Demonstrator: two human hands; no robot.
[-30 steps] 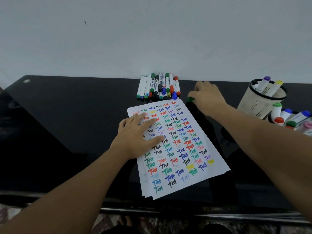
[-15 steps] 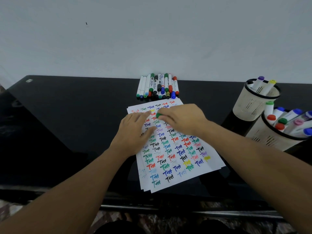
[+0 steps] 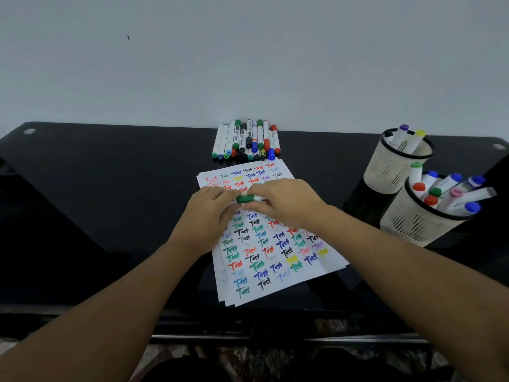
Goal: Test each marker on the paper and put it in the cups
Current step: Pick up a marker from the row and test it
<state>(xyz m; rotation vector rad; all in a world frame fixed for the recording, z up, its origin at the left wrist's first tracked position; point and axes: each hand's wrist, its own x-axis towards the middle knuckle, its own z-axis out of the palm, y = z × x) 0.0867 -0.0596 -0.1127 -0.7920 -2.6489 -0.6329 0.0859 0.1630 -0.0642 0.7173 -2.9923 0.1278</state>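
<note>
Green-capped marker (image 3: 249, 199) lies level between both hands, just above the far part of the paper (image 3: 275, 260), its green cap pointing left and its white barrel running right. Left hand (image 3: 209, 213) has its fingertips curled round the cap end; right hand (image 3: 286, 202) pinches the white barrel, fingers bent over it, so most of the barrel is hidden. Whether the cap is seated or partly off cannot be told. The paper is a small stack of white sheets, slightly fanned, lying on the black glossy surface (image 3: 110, 202) and covered with rows of the word "Test" in red, green, blue, black, yellow and purple ink. Beyond the paper, against the pale wall (image 3: 248, 51), a row of markers (image 3: 246, 140) lies side by side, caps mostly toward the near side. At the right stand two cream mesh cups: the far cup (image 3: 396, 164) holds a purple-capped and a yellow-capped marker, and the near cup (image 3: 421, 219), touching or just beside it, is crowded with markers capped in blue, red, green and pink.
</note>
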